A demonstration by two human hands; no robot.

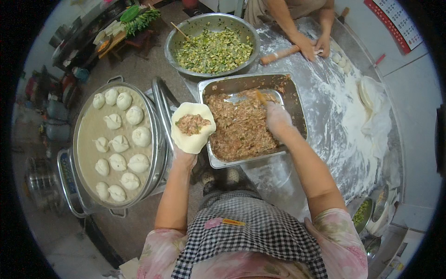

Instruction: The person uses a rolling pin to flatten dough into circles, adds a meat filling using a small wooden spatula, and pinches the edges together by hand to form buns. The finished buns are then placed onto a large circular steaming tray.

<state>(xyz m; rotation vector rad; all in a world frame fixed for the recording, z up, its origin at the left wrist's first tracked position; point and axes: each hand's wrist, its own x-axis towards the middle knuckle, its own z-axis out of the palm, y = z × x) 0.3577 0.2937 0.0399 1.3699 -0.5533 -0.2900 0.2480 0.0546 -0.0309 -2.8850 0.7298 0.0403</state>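
Note:
On my left hand (184, 158) lies a flat dough wrapper (191, 144), with a mound of minced meat filling (192, 124) in its middle. My right hand (278, 120) grips a wooden spatula (261, 97), whose lower end is down in the meat filling (240, 129). That filling spreads over much of a rectangular steel pan (296, 101), and bare metal shows near its far side. Left of my left hand, a round steamer tray (87, 139) carries several filled buns (120, 143), pleated at the top.
Beyond the pan stands a steel bowl (169, 52) of chopped green and yellow filling, a stick leaning in it. Across the floured table (324, 139), a co-worker's hands (308, 47) handle dough beside a rolling pin (280, 55). Small bowls (362, 214) sit at the lower right.

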